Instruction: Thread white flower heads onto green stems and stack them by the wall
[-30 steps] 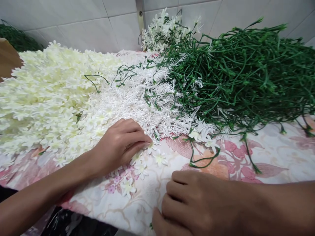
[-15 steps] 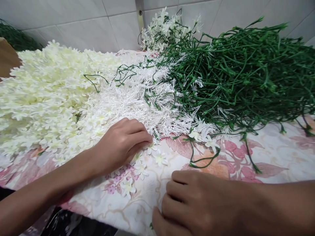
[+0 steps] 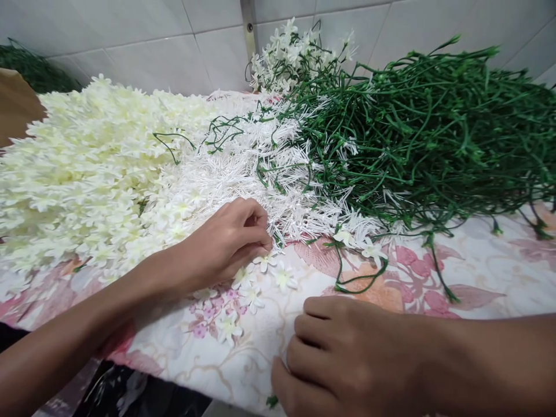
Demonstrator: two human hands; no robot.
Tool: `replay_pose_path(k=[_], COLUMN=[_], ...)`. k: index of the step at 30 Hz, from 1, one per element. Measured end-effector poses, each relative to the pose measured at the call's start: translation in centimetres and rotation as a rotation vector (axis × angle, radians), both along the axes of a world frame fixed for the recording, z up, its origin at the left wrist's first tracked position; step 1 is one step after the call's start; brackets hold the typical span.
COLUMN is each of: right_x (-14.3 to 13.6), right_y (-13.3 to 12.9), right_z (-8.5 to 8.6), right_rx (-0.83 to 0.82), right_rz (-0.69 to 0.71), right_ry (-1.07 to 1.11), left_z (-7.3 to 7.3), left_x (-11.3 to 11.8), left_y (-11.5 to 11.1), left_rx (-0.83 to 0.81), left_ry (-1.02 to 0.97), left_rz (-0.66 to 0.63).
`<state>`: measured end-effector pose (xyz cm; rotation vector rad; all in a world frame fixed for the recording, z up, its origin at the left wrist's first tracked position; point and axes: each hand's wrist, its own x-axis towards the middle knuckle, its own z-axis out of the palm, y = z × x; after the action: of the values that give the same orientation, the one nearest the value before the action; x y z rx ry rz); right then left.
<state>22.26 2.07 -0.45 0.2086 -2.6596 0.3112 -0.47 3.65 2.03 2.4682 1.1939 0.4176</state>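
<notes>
At the front edge of a heap of thin white plastic stamens [image 3: 226, 174], my left hand [image 3: 234, 237] is closed in a pinch. Its fingertips touch the stamens, and whatever lies between them is hidden. Several loose white artificial flower heads [image 3: 284, 279] rest on the cloth beside and below it. My right hand [image 3: 351, 353] is closed near the table's front edge, knuckles up. The green tip of an artificial flower stem [image 3: 272, 401] pokes out by its fingers; the rest of that stem is covered by the hand.
Pale cream flower heads [image 3: 87, 174] are piled at left, green plastic stems [image 3: 434, 133] at right. An assembled white flower bunch [image 3: 295, 55] stands against the tiled wall [image 3: 152, 58]. A floral tablecloth [image 3: 486, 260] lies underneath; black plastic [image 3: 143, 394] shows below its edge.
My left hand's fingers have shifted slightly, with a gap now showing between index finger and thumb. My right hand has barely moved. The view has shifted a little.
</notes>
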Motion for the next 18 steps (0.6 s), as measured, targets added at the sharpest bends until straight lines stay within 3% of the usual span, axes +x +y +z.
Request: replay_pose_path(k=[8, 12, 14, 18], right_x=[-0.1, 0.2, 0.4, 0.5], right_y=[0.1, 0.0, 0.1, 0.5], right_z=[0.1, 0.3, 0.7, 1.8], right_rx=[-0.025, -0.069, -0.153, -0.537], right_rz=[0.01, -0.019, -0.064, -0.294], right_ry=[0.001, -0.006, -0.026, -0.083], left_z=[1.2, 1.6, 1.8, 2.0], left_x=[0.1, -0.4, -0.6, -1.1], left_y=[-0.5, -0.3, -0.3, -0.4], left_rx=[-0.195, -0.288, -0.342, -0.464], left_ry=[0.07, -0.021, -0.092, -0.25], left_rz=[-0.001, -0.008, 0.005, 0.066])
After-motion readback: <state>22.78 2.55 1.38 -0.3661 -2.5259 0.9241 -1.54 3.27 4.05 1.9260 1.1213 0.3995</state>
